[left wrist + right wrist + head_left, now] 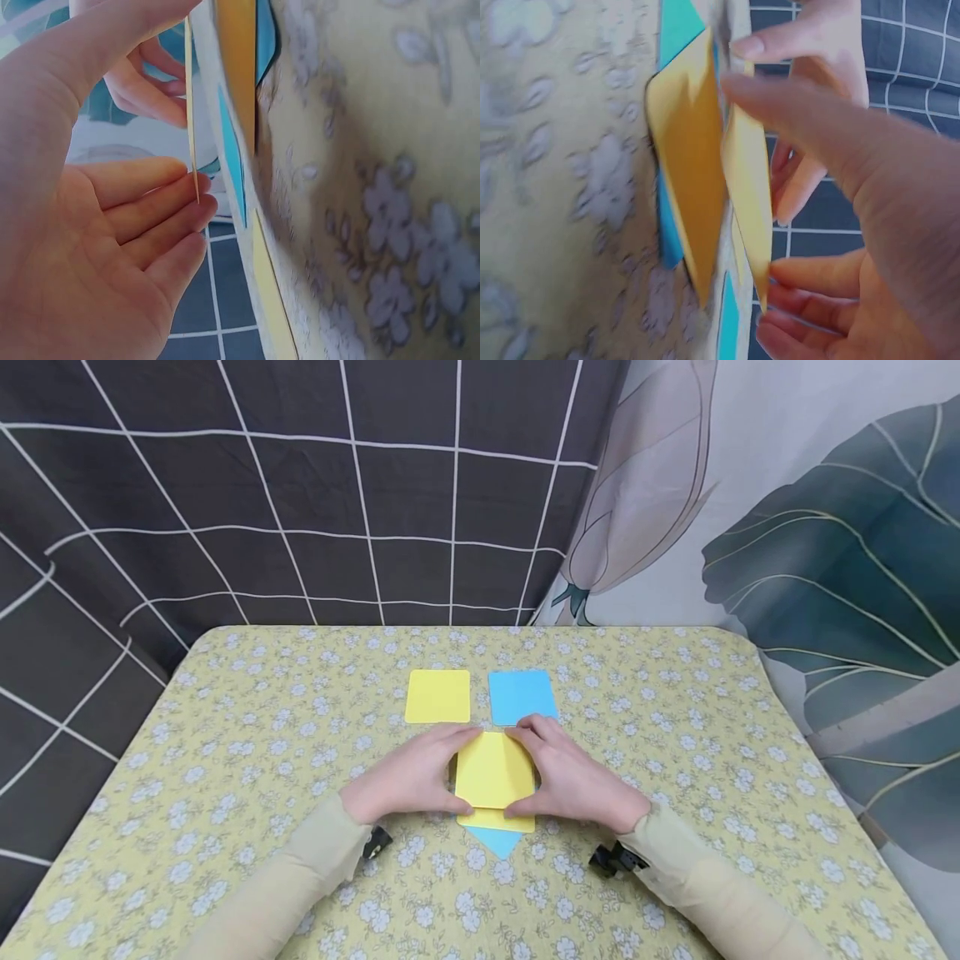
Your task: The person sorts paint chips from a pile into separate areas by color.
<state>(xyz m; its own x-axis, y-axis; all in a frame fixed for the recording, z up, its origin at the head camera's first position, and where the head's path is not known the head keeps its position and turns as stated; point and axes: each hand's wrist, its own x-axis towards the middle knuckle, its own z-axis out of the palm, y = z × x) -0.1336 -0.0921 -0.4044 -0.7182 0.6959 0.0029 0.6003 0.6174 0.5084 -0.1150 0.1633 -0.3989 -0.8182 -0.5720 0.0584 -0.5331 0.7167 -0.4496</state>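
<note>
Both hands hold a yellow square card (495, 770) by its sides, raised above the table. My left hand (420, 774) has its thumb at the card's near left corner and its fingers at the far left. On the opposite side, my right hand (572, 774) grips it with the thumb near and the fingers far. Below it lies a second yellow card (517, 822), partly hidden. Under that, a blue card (498, 841) is turned so one corner points toward me. Seen from the left wrist, the held card (192, 112) appears edge-on, apart from the cards underneath.
Behind the hands, a yellow square (438, 696) lies flat at left and a blue square (522, 695) at right. A floral cloth (262, 752) covers the table. Beyond its far edge hangs a dark grid-patterned cloth (300, 485), with a leaf-print curtain (825, 568) at right.
</note>
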